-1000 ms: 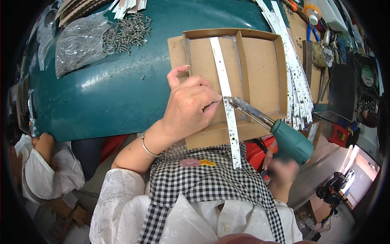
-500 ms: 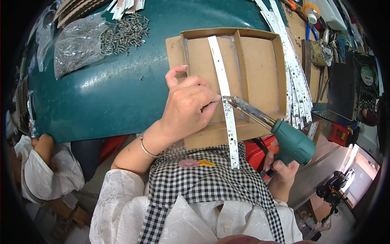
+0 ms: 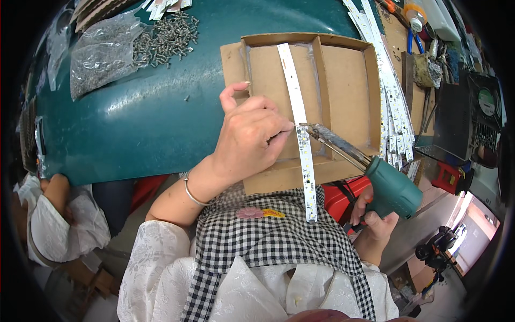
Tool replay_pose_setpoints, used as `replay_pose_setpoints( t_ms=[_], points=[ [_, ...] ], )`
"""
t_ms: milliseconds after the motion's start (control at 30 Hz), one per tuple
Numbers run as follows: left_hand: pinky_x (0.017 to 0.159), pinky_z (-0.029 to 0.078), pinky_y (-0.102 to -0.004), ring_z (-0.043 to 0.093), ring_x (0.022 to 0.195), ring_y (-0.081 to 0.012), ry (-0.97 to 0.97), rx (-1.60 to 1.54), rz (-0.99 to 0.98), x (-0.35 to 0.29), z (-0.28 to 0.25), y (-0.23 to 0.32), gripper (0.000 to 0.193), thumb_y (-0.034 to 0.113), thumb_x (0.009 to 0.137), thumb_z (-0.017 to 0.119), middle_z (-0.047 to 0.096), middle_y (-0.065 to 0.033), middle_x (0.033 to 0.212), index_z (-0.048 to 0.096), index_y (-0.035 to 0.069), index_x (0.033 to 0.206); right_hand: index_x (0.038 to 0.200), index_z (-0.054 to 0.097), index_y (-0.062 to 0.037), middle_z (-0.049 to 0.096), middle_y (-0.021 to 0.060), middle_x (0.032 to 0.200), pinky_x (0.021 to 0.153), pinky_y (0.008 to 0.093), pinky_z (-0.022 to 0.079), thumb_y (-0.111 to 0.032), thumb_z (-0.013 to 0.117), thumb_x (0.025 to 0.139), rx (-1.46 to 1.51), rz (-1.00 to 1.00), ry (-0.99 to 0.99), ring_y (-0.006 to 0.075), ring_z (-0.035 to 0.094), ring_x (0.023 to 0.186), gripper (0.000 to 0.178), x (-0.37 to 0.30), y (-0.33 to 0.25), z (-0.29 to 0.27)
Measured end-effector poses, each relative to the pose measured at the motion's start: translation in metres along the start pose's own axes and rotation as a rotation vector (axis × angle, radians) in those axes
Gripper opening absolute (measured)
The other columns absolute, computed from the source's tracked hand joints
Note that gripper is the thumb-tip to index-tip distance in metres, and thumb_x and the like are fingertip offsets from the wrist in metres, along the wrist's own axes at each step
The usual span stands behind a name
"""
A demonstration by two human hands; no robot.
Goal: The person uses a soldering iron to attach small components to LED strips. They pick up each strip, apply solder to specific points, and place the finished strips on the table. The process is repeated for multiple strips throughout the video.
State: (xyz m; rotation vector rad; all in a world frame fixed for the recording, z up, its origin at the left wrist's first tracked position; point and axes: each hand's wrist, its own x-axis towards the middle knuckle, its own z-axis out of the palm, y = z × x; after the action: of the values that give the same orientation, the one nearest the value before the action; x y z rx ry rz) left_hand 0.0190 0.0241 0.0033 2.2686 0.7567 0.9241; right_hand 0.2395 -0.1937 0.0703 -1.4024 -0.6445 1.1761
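A white LED strip [image 3: 306, 166] lies across the cardboard box [image 3: 351, 91], its near end sticking out over the front wall toward my checked apron. My left hand [image 3: 249, 134] rests over the box's left part. Thumb and forefinger are pinched at the strip's left edge; whatever is between them is hidden or too small to name. From the right, my right hand [image 3: 375, 217] grips a green soldering gun [image 3: 394, 188]. The gun's tip is at the strip close to the pinched fingers; whether it touches cannot be told.
Many LED strips [image 3: 394, 102] are stacked right of the box. On the green table [image 3: 145, 129] lie a pile of small metal parts [image 3: 166, 40] and a clear bag [image 3: 102, 51] of them. Pliers [image 3: 412, 42] and tools are far right. Another person's sleeve [image 3: 64, 225] shows at left.
The soldering gun has shifted slightly to the right, its tip moving a little up and right along the strip. My left hand keeps almost the same place and pinch.
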Motion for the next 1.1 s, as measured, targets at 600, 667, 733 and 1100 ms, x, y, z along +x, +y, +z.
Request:
replay_pose_setpoints(
  t_ms=[600,667,733,1100],
  points=[
    [0.103,0.031,-0.0519,0.063,0.075,-0.0132,0.026,-0.024,-0.016,0.002,0.001,0.003,0.013,0.003,0.067,0.079,0.062,0.0024,0.065,0.072,0.012,0.073,0.12,0.046,0.0102,0.052,0.0107,0.067,0.041,0.0287,0.048,-0.03,0.083,0.081,-0.07,-0.011,0.007,0.0183,0.054,0.047,0.067,0.002,-0.003,0.006],
    [0.102,0.031,-0.0519,0.063,0.076,-0.013,0.03,-0.021,-0.018,0.001,0.0,0.004,0.012,0.003,0.067,0.079,0.062,0.0026,0.064,0.072,0.012,0.072,0.122,0.046,0.0112,0.053,0.011,0.068,0.041,0.0284,0.047,-0.03,0.083,0.081,-0.08,0.004,0.001,0.0182,0.054,0.047,0.07,0.001,-0.003,0.004],
    [0.102,0.032,-0.0519,0.063,0.076,-0.0129,0.03,-0.016,-0.015,0.002,0.0,0.004,0.012,0.002,0.067,0.078,0.062,0.0028,0.064,0.072,0.012,0.072,0.124,0.045,0.0122,0.053,0.0112,0.068,0.041,0.0283,0.047,-0.03,0.084,0.08,-0.082,0.002,0.001,0.0181,0.054,0.047,0.072,0.0,-0.004,0.004],
    [0.102,0.03,-0.0498,0.064,0.076,-0.0131,0.015,-0.012,-0.014,0.0,-0.002,0.002,0.016,0.002,0.067,0.08,0.065,0.0038,0.068,0.072,0.014,0.075,0.134,0.036,0.013,0.053,0.0101,0.07,0.039,0.0301,0.049,-0.032,0.076,0.089,0.069,-0.13,-0.103,0.0197,0.055,0.044,0.075,0.004,-0.013,-0.019]
  ],
)
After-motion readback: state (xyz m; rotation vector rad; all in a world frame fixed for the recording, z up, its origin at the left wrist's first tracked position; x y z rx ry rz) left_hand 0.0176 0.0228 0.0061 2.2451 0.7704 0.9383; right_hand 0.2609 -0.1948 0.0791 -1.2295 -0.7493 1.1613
